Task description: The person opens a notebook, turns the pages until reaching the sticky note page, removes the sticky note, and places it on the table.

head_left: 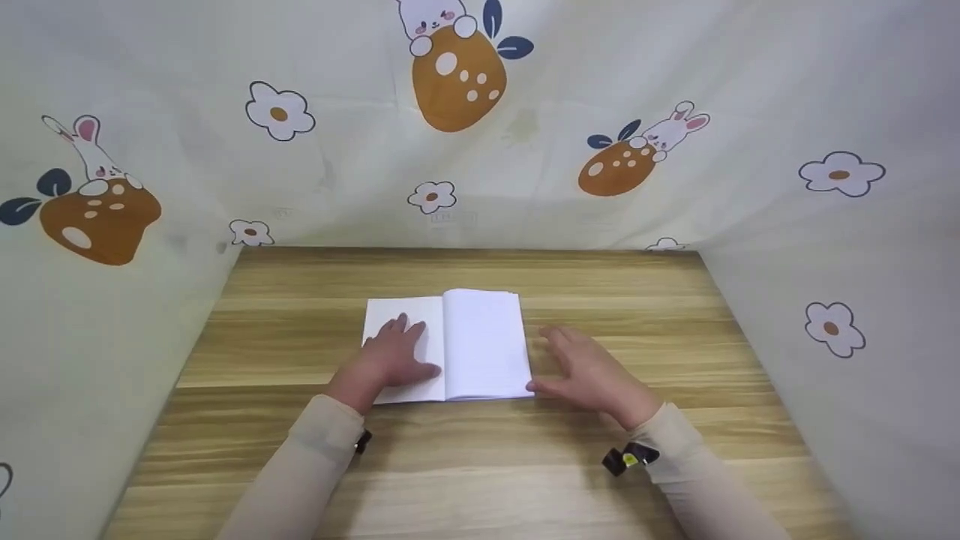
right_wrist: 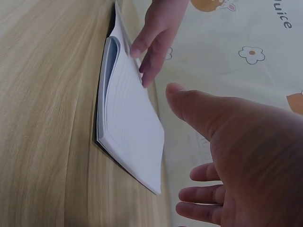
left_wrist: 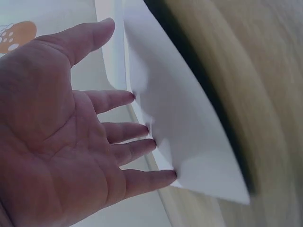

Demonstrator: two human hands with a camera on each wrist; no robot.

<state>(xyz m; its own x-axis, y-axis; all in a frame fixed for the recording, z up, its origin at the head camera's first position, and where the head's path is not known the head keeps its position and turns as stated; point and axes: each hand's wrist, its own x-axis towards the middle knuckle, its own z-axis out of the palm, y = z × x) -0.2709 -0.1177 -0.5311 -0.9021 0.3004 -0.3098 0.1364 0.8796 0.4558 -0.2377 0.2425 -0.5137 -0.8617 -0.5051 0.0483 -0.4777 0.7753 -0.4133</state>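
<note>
A notebook (head_left: 486, 345) with white pages lies spread on the wooden table. Its right side carries a thick stack of faintly lined pages (right_wrist: 132, 109), and a dark cover edge shows beneath. My left hand (head_left: 390, 356) rests on the left page (head_left: 429, 315); in the left wrist view its fingertips touch the paper, fingers spread and fairly straight. Just off the notebook's right edge is my right hand (head_left: 592, 375), fingers extended and thumb tip close to the lower right corner. Nothing is in its grasp.
The wood-grain table (head_left: 480, 465) extends around the notebook on all sides. Pale fabric (head_left: 352, 172) printed with rabbits, strawberries and flowers hangs behind the table and along both sides. A small dark device (head_left: 626, 457) sits at the right wrist.
</note>
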